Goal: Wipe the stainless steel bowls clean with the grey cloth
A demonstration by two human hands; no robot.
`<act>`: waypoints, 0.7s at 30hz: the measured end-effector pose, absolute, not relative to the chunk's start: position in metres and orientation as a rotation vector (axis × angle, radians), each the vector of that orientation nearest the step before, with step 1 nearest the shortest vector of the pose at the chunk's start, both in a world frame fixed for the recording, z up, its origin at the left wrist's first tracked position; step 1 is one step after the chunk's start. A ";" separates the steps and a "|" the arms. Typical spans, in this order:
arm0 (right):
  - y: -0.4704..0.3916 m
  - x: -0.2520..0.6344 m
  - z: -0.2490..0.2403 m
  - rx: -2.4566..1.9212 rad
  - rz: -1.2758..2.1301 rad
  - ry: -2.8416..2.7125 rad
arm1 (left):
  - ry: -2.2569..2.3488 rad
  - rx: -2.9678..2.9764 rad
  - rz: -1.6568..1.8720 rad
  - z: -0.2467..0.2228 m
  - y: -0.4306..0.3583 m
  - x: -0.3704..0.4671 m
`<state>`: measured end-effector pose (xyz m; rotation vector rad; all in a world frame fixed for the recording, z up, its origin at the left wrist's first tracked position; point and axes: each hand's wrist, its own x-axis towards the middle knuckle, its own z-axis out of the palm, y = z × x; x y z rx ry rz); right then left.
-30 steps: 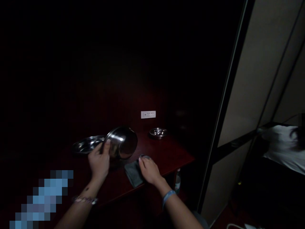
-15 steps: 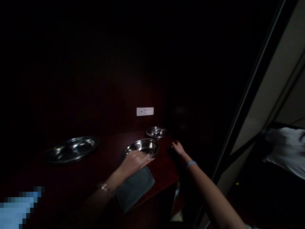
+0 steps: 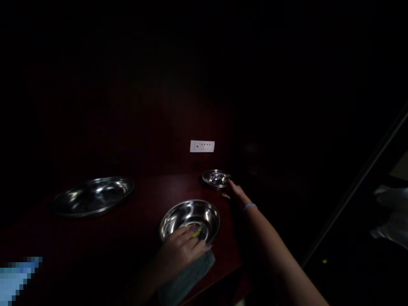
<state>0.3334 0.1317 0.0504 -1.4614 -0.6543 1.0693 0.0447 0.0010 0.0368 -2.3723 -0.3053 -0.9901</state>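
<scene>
My left hand [image 3: 183, 253] is closed over the near rim of a round steel bowl [image 3: 208, 214]. Inside that bowl, a yellow and pink label [image 3: 194, 229] shows on the bottom. Just below the hand lies a folded grey-green cloth [image 3: 191, 278], partly covered by it. My right hand [image 3: 235, 190] reaches out with thumb and fingers apart, at the right edge of a smaller steel bowl [image 3: 214, 183]. Whether it touches that rim is hard to see in the dark.
A large steel basin [image 3: 95, 208] stands at the left of the dark red table [image 3: 146, 193]. On the wall behind is a white socket panel [image 3: 202, 146]. Pale fabric [image 3: 393, 216] shows at the far right, beyond a slanted edge.
The middle bowl has come nearer to me with my left hand on its rim. My right hand has moved from the table to the small bowl's edge. The view has shifted slightly.
</scene>
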 end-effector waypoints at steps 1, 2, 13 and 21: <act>0.135 0.332 0.052 -1.460 1.097 -0.630 | -0.319 -2.358 -1.003 0.036 -0.001 0.046; 0.139 0.331 0.053 -1.455 1.125 -0.605 | -0.344 -2.353 -1.021 0.036 -0.002 0.047; 0.158 0.324 0.061 -1.544 1.082 -0.527 | -0.536 -2.576 -1.289 0.045 -0.009 0.042; 0.137 0.329 0.060 -1.499 1.007 -0.533 | -1.168 -2.338 -2.032 0.056 0.035 0.013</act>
